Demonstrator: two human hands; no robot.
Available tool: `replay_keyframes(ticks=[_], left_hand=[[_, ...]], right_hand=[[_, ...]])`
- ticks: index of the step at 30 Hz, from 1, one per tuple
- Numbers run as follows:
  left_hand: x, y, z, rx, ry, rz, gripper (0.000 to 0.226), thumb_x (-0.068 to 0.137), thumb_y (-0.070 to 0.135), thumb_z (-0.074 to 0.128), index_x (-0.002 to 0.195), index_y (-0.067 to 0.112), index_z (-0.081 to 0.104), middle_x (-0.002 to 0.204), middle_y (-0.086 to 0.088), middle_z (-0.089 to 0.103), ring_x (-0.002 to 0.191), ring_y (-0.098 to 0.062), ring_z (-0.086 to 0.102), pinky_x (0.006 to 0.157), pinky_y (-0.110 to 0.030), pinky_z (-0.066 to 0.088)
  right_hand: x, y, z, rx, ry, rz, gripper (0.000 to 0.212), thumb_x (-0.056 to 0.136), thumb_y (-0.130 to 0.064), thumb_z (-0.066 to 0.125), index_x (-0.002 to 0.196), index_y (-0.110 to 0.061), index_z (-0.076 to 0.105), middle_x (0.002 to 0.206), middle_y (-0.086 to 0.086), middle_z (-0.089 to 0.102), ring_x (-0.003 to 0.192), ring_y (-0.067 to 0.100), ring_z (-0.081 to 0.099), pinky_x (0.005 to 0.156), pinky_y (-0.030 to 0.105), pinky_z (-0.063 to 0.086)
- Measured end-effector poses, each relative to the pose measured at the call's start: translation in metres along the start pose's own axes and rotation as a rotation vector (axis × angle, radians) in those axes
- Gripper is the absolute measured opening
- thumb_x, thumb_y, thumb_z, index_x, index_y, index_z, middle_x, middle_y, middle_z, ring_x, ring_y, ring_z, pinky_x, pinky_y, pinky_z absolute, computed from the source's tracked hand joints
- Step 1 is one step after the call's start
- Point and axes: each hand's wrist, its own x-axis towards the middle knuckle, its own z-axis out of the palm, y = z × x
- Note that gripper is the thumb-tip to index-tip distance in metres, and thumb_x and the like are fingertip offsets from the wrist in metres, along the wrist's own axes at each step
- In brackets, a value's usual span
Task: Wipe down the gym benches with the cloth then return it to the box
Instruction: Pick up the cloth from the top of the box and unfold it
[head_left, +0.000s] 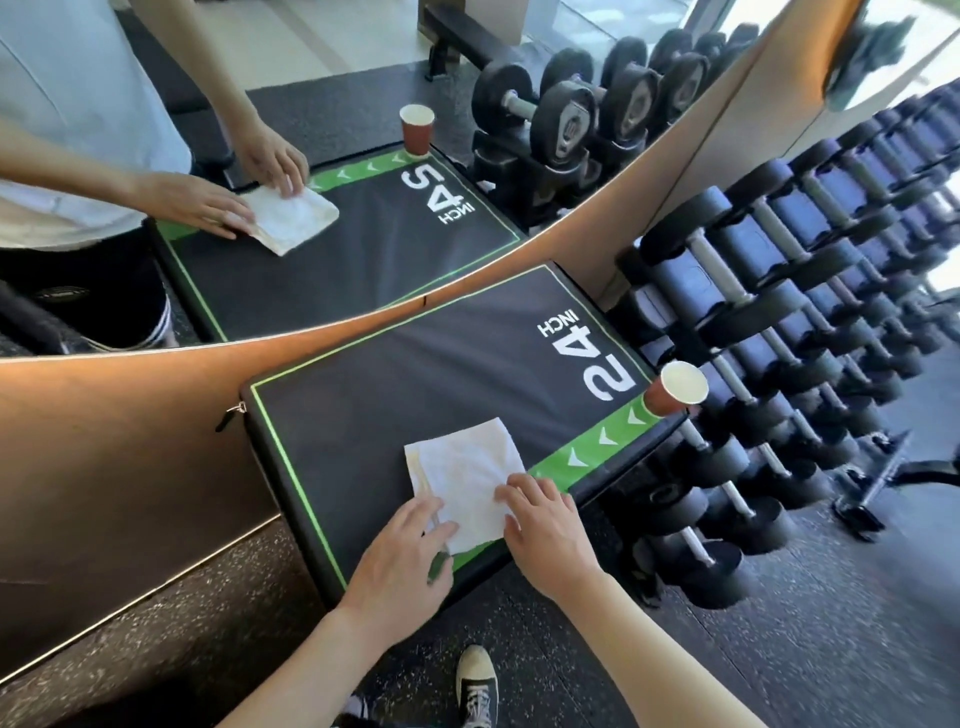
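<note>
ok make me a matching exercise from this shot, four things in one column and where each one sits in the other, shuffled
Things:
1. white cloth
2. paper cup
3. dumbbell rack
4. shoe

Places:
a. on the floor at the bottom of the view
b. right of the padded box
c. far right corner of the box top
d. near edge of the box top, under the left hand and right hand

Pairs: 1-d, 2-c, 3-b, 4-a
</note>
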Motion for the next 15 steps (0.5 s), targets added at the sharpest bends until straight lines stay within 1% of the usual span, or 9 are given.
replay_keyframes(ticks=[4,6,7,9,10,11,13,15], left_hand=[[0.002,0.009,0.004,0.007,-0.009,0.016,0.037,0.093,0.03,0.062,0.128,0.022,0.07,0.147,-0.001,0.055,0.143,-0.021,0.045,0.118,-0.034,0.042],[0.002,0.008,0.0,0.029,0.008,0.018,0.038,0.094,0.028,0.062,0.131,0.023,0.069,0.147,0.0,0.055,0.142,-0.021,0.046,0.119,-0.035,0.041],[0.001,0.006,-0.003,0.041,0.024,0.015,0.04,0.094,0.026,0.063,0.133,0.023,0.068,0.147,0.001,0.054,0.141,-0.02,0.046,0.119,-0.036,0.041],[-0.003,0.001,-0.008,0.052,0.058,-0.029,0.047,0.092,0.024,0.066,0.14,0.022,0.063,0.147,0.003,0.053,0.142,-0.02,0.045,0.121,-0.038,0.039],[-0.005,-0.003,-0.012,0.057,0.062,-0.074,0.051,0.093,0.025,0.067,0.143,0.021,0.06,0.149,0.003,0.051,0.144,-0.019,0.043,0.123,-0.038,0.038],[-0.008,-0.006,-0.014,0.067,0.055,-0.123,0.054,0.094,0.027,0.066,0.147,0.021,0.057,0.152,0.003,0.049,0.147,-0.019,0.04,0.124,-0.039,0.035],[-0.011,-0.011,-0.017,0.094,0.019,-0.188,0.056,0.098,0.033,0.061,0.152,0.022,0.052,0.158,0.003,0.044,0.152,-0.02,0.034,0.127,-0.038,0.029],[-0.013,-0.012,-0.018,0.123,-0.018,-0.204,0.056,0.1,0.038,0.057,0.153,0.024,0.05,0.162,0.003,0.039,0.154,-0.02,0.03,0.129,-0.038,0.025]], right_hand=[[-0.012,0.008,-0.001,-0.004,0.011,0.004,0.031,0.098,-0.025,0.053,0.128,-0.029,0.057,0.135,-0.01,0.049,0.115,0.024,0.051,0.091,0.041,0.045],[-0.009,0.007,0.0,0.02,0.017,0.007,0.034,0.098,-0.031,0.053,0.132,-0.028,0.055,0.14,-0.008,0.046,0.122,0.027,0.05,0.097,0.043,0.044],[-0.005,0.004,0.001,0.039,0.014,0.018,0.039,0.099,-0.036,0.052,0.138,-0.029,0.051,0.148,-0.006,0.042,0.132,0.028,0.046,0.103,0.045,0.042],[0.003,-0.001,0.003,0.079,-0.013,0.053,0.058,0.1,-0.05,0.047,0.154,-0.031,0.035,0.166,-0.004,0.024,0.152,0.029,0.024,0.119,0.048,0.031],[0.009,-0.004,0.005,0.098,-0.026,0.066,0.067,0.1,-0.056,0.045,0.159,-0.032,0.026,0.171,-0.004,0.014,0.157,0.028,0.012,0.123,0.048,0.025],[0.016,-0.008,0.007,0.111,-0.036,0.072,0.075,0.098,-0.062,0.044,0.162,-0.033,0.018,0.173,-0.004,0.006,0.159,0.027,0.005,0.124,0.048,0.021],[0.028,-0.015,0.01,0.112,-0.054,0.077,0.087,0.095,-0.07,0.044,0.164,-0.032,0.007,0.174,-0.004,-0.002,0.16,0.027,0.0,0.125,0.049,0.021],[0.038,-0.023,0.015,0.087,-0.072,0.074,0.095,0.092,-0.076,0.044,0.164,-0.03,0.002,0.173,-0.001,-0.003,0.159,0.031,0.0,0.126,0.053,0.022]])
